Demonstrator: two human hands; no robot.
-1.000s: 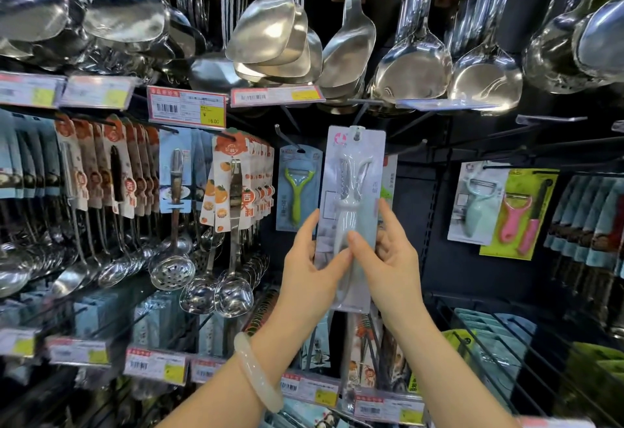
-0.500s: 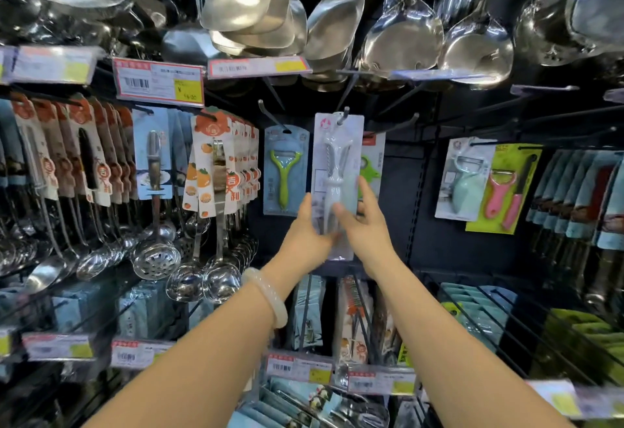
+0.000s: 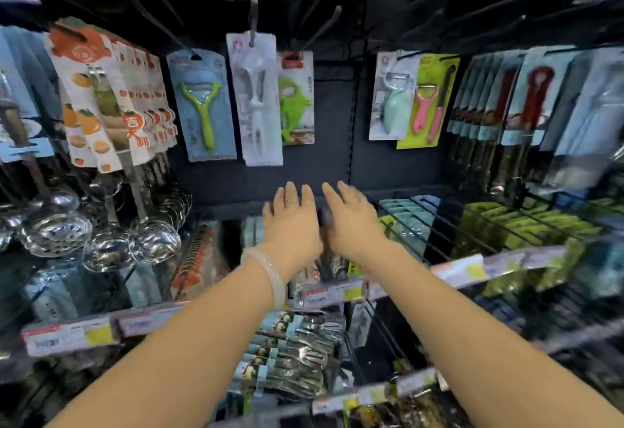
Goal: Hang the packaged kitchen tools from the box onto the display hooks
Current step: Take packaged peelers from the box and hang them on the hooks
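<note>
A white peeler in a clear, pale package [image 3: 256, 100] hangs by its top hole on a dark display hook [image 3: 252, 27], between a green Y-peeler pack [image 3: 202, 106] and a green-tool pack [image 3: 296, 100]. Below it, both of my hands are free of it. My left hand [image 3: 290, 225], with a pale bangle on the wrist, has straight fingers and holds nothing. My right hand [image 3: 351, 221] is beside it, fingers extended, also holding nothing. No box shows in this view.
Orange-labelled packs and steel skimmers [image 3: 54, 221] hang at left. Mint and pink peeler packs [image 3: 415, 100] and red-handled tool packs [image 3: 526, 103] hang at right. Wire shelves with price strips [image 3: 337, 291] and packaged goods sit below my hands.
Both hands held the white peeler pack up at the hook; now they have let go and dropped below it. The pack hangs on the hook. My view has tilted downward.
</note>
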